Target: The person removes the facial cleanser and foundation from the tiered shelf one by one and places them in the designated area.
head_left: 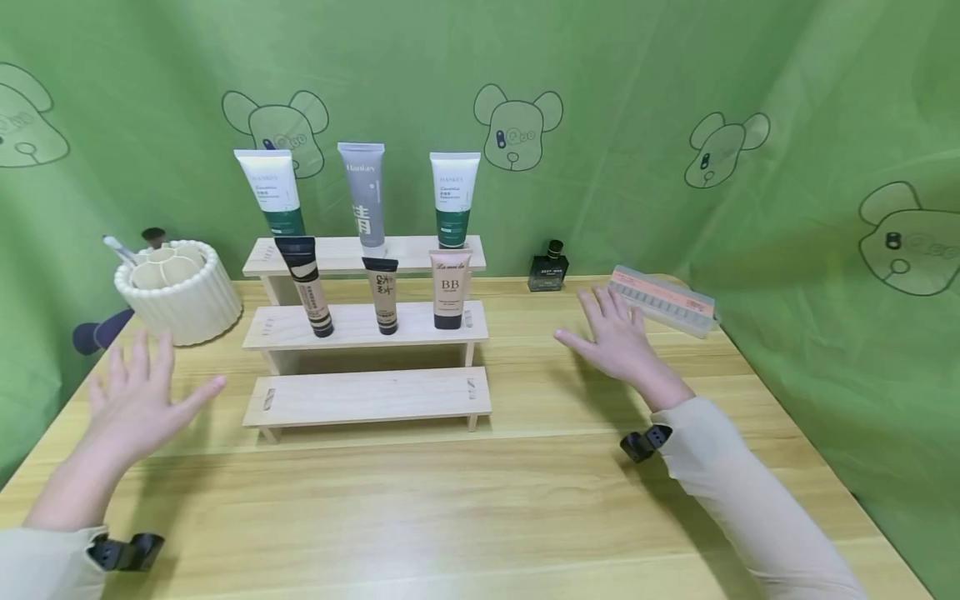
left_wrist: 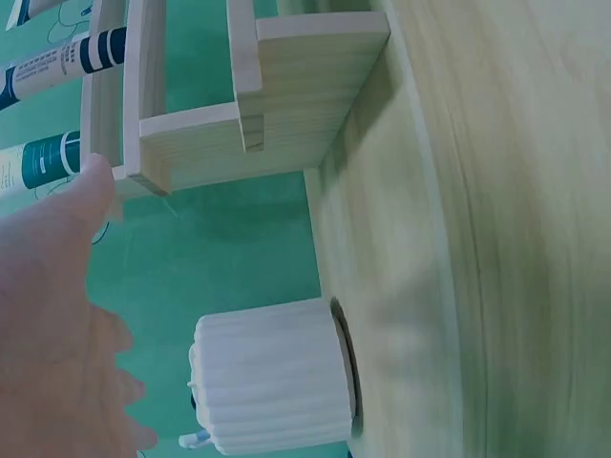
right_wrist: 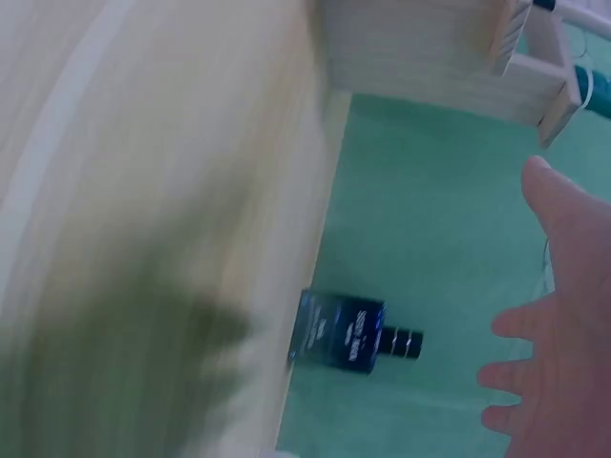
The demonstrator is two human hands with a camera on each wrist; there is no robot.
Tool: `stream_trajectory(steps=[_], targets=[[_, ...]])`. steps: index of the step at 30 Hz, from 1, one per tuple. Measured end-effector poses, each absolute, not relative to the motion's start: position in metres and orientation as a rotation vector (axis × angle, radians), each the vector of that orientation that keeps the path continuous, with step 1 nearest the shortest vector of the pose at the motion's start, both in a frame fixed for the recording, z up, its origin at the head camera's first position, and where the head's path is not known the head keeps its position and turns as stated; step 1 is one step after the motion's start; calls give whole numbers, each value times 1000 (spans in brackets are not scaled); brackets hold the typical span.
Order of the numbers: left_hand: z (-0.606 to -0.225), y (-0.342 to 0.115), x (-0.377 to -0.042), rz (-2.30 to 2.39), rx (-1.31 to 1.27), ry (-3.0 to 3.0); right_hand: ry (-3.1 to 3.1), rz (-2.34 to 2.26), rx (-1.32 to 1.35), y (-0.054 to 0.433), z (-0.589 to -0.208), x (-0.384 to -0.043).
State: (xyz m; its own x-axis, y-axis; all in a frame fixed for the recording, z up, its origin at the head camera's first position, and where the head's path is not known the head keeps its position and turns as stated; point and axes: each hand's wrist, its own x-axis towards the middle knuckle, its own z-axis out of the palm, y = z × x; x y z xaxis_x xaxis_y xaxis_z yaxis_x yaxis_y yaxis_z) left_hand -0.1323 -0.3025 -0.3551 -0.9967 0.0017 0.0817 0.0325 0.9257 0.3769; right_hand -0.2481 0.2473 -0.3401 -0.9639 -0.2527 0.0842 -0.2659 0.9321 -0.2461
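Note:
My left hand [head_left: 138, 400] hovers over the table's left side with fingers spread, holding nothing. Just beyond it stands a white ribbed brush holder [head_left: 180, 300]. On the right, my right hand [head_left: 618, 337] is also spread and holds nothing. Nearest to it are a black perfume bottle [head_left: 548, 268] and a clear pill-organizer-like case [head_left: 663, 302] with a pink label. Between the hands is a three-step wooden rack [head_left: 367, 396]. Its top step bears two white-and-green tubes [head_left: 453, 196] and a grey tube [head_left: 363, 196]; three small cosmetic tubes [head_left: 448, 287] stand on the middle step.
A green curtain [head_left: 600, 50] with bear-head outlines hangs behind and beside the wooden table [head_left: 375, 517]. A dark purple rounded object [head_left: 101, 332] lies at the left edge, partly behind the brush holder. The rack's lowest step carries nothing.

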Motion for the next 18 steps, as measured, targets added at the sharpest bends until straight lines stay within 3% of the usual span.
stream_trajectory(steps=[18], targets=[[-372, -288, -138, -704, -309, -2921, -2813, 800, 708, 186, -317, -233]])
